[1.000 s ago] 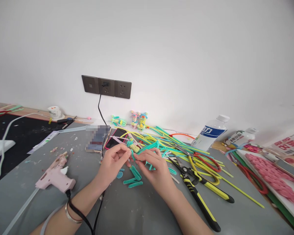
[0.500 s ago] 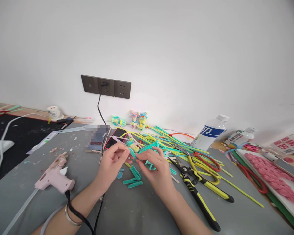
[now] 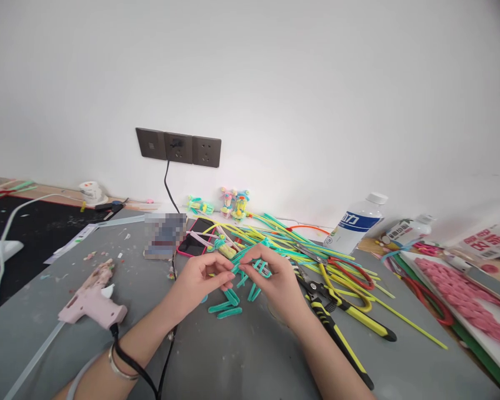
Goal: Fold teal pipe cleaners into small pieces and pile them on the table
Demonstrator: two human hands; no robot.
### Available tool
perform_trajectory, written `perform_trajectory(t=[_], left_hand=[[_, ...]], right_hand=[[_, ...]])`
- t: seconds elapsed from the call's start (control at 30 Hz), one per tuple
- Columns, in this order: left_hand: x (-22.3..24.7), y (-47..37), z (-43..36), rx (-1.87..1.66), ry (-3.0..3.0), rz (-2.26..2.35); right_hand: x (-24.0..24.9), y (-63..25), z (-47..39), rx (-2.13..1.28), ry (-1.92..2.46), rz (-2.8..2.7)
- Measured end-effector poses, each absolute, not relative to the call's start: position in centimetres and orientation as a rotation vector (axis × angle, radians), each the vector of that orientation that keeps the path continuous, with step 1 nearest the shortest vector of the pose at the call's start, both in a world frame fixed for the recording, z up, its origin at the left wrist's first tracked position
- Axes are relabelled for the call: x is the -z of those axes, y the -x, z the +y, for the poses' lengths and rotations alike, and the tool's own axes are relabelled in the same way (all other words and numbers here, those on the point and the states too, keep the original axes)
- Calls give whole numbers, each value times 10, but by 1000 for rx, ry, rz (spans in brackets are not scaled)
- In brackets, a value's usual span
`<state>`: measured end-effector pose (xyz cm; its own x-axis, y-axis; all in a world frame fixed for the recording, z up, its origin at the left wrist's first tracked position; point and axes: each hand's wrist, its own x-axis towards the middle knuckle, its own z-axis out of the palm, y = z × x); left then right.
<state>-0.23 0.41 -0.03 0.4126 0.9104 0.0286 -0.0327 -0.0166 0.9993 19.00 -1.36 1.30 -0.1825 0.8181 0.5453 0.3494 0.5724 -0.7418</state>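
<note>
Fingertips of my left hand (image 3: 204,280) are pinched on a teal fuzzy stem piece, mostly hidden by the fingers. Close against it, my right hand (image 3: 270,275) grips the same teal piece between thumb and index finger. Folded teal stems (image 3: 229,313) lie on the grey table (image 3: 233,361) just below the hands. Behind them is a pile of yellow and teal stems (image 3: 291,241). A small figure with a teal top and yellow body (image 3: 226,250) lies beyond the fingertips.
Pink glue gun (image 3: 94,303) with a black cord lies left. Yellow-black pliers (image 3: 337,328) and red-handled scissors (image 3: 350,272) are right. A bottle (image 3: 354,225) stands behind them. A phone (image 3: 195,236), small finished figures (image 3: 235,204) and a pink braided piece (image 3: 462,294) are also there.
The right hand has lifted slightly and turned, its thumb and index finger now arched over the teal piece. The left hand has shifted slightly right, uncovering more of the phone.
</note>
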Motion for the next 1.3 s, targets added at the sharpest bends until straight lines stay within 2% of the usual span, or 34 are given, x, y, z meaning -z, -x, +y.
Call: perform_trajectory(t=[0.23, 0.43, 0.7, 1.3], left_hand=[[-6, 4, 0, -703, -1237, 705], [-6, 7, -1, -521, -989, 566], [-6, 9, -1, -415, -908, 453], [-10, 8, -1, -369, -930, 569]], right_hand=[[-21, -199, -15, -933, 826, -1803], [-24, -200, -19, -1090, 696, -1724], [-22, -190, -24, -1134, 572, -1683], [-27, -195, -20, -1206, 757, -1755]])
